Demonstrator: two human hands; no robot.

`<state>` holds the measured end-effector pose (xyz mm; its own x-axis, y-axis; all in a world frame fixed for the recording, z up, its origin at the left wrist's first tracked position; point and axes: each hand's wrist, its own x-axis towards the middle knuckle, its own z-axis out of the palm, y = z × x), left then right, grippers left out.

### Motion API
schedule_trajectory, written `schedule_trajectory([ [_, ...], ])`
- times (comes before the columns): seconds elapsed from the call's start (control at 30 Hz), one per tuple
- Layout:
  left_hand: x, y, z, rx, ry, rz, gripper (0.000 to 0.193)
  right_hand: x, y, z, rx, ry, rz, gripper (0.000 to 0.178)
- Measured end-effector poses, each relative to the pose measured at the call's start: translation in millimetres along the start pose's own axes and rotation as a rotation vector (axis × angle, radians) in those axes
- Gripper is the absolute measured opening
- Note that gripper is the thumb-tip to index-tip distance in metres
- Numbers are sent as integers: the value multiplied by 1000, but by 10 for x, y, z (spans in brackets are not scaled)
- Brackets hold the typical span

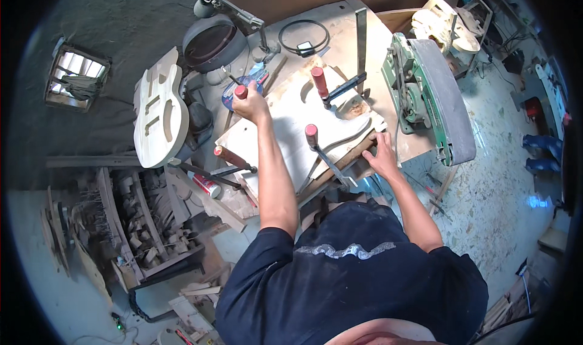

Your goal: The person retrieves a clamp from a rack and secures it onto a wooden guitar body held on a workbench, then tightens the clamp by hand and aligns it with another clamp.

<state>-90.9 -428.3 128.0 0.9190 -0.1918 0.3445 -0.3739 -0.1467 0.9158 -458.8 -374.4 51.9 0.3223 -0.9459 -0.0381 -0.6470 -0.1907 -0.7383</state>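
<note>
My left hand (250, 106) is closed round the red handle (241, 92) of a bar clamp at the far left part of the workpiece. Under it lies a pale wooden guitar body (285, 141), flat on the bench. My right hand (384, 158) grips the edge of a brown wooden board (352, 153) at the near right, beside the guitar body's horn. More red-handled clamps hold the work: one clamp (318, 81) at the far side, one clamp (312, 135) at the near edge, and another clamp (231, 157) at the left.
A green belt sander (413, 96) stands close on the right. At left, another pale guitar body (161, 117) leans upright. Behind are a desk lamp (231, 11) and a coiled black cable (303, 22). Wood offcuts (152, 235) fill a rack at lower left.
</note>
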Motion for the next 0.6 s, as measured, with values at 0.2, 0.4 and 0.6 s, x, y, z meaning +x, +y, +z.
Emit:
schedule_trajectory([
  [0.2,535,-167,-344,-739,-1170,-355,27,28,19,-15,-2,-10,37,50],
  [0.4,300,-221,-178,-358,-544,-89,31,48,22,9,-11,-16,26,50],
  [0.6,-40,10,129,-29,142,93,32,23,79,8,8,0,-9,50],
])
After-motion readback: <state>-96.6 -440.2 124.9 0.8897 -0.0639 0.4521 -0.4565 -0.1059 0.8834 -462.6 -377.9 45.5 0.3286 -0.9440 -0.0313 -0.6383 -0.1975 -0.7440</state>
